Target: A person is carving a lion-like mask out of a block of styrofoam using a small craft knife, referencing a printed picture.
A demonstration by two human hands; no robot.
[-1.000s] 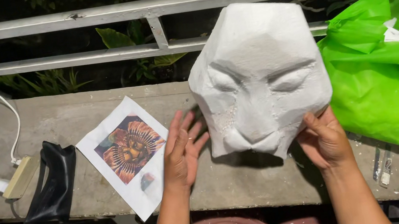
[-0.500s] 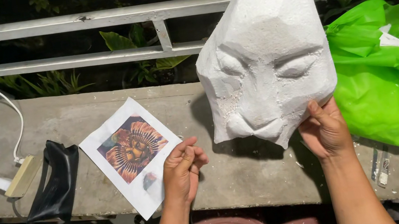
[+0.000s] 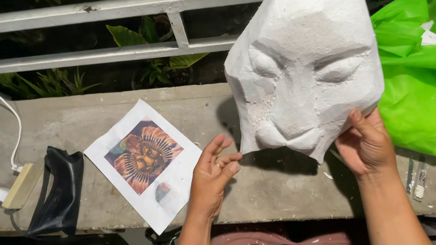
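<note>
Head view: right hand [image 3: 366, 147] grips white foam face [image 3: 305, 65]; left hand [image 3: 212, 175] beside, loosely open.

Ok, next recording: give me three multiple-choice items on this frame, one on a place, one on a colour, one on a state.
1. Where does the printed paper sheet with a colourful picture lie?
A. on the grey concrete ledge, left of the left hand
B. inside the bag
C. on the white metal railing

2. What colour is the crumpled plastic bag?
A. blue
B. bright green
C. black

3. How is the white carved foam face mask held?
A. flat on the ledge
B. by both hands
C. raised by the right hand alone

Answers: 1 A, the sheet rests on the ledge beside the left hand. 2 B, it is plainly green. 3 C, only the right hand grips its lower edge; the left hand is off it.
</note>
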